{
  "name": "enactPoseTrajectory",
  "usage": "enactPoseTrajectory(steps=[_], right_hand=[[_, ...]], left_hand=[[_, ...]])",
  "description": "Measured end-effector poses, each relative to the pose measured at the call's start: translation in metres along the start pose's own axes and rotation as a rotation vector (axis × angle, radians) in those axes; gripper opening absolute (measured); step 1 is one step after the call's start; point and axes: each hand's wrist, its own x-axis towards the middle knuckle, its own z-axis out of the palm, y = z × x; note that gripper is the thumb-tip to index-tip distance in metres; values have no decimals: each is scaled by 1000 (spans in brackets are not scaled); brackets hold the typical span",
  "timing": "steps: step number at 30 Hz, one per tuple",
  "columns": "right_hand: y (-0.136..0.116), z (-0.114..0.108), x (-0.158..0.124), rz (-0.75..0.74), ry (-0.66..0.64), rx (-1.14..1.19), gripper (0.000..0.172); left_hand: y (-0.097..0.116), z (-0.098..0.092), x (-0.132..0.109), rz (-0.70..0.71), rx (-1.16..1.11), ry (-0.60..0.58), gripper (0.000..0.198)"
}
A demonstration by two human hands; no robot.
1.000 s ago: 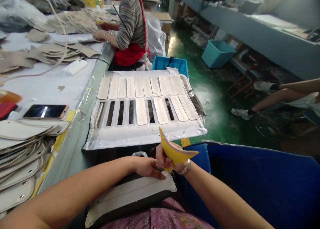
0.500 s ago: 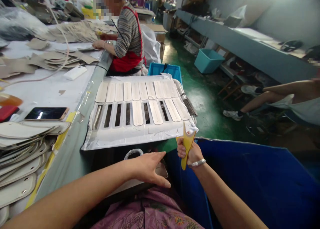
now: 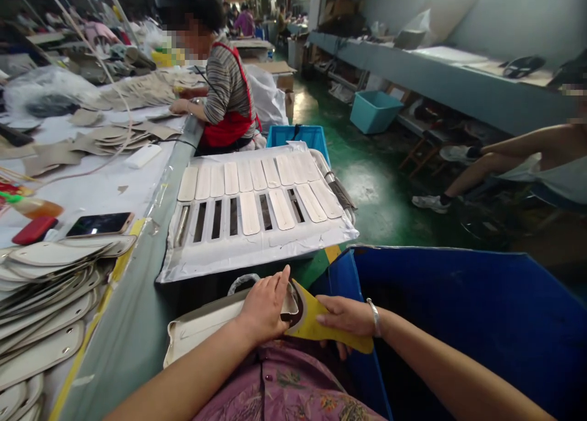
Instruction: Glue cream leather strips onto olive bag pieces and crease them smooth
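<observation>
My right hand grips a flat yellow piece with a rounded notch at one end, low in front of my body. The notched end lies beside my left hand, whose thumb reaches the edge of the piece. The left fingers are stretched out and rest over a cream, bag-like item on my lap; its far end is partly hidden behind the hand. Beyond my hands, a white slotted rack carries two rows of cream oblong strips, with several dark slots showing between them.
To my right stands a big blue bin. On the left table, stacked cream pieces with eyelets, a phone and a red case lie near the edge. A co-worker sits beyond the rack; another person's leg is at right.
My right hand has lowered the yellow piece from beside the rack's corner to my left hand, turning it from upright to lying sideways. My left hand has come down onto the cream item.
</observation>
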Motion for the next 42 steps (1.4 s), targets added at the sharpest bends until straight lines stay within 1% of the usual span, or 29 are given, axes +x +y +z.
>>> enactPoseTrajectory(steps=[4,6,9,13,18,20,23,26,32,37,40,42], right_hand=[[-18,-13,17,58,-82,-168,28],[-20,-18,23,91,-106,-209,27],[-19,-23,28,127,-119,-211,29],[-19,-22,31,135,-135,-205,29],[-19,-22,33,131,-129,-207,33],[-16,-23,34,114,-137,-175,36],[-11,-23,35,99,-154,-124,40],[-7,-22,36,104,-143,-83,40],[-7,-19,36,102,-118,-58,41],[-14,-23,36,126,-117,-72,38],[-11,-24,36,132,-123,-17,38],[-5,-21,36,108,-141,59,40]], left_hand=[[-7,1,-3,62,-12,-21,104],[-11,0,-4,102,-32,-38,105],[-16,-2,-4,135,-51,-82,107],[-19,-2,-4,128,-50,-121,111],[-18,-5,-6,109,-73,-160,132],[-16,-5,-6,82,-78,-149,136],[-12,-1,-5,41,-73,-95,133],[-10,2,-3,36,-69,-60,124],[-11,2,-1,28,-60,-100,118],[-10,3,-3,54,-37,-60,118],[-9,2,-4,58,-5,-59,117],[-9,2,-5,58,8,-66,114]])
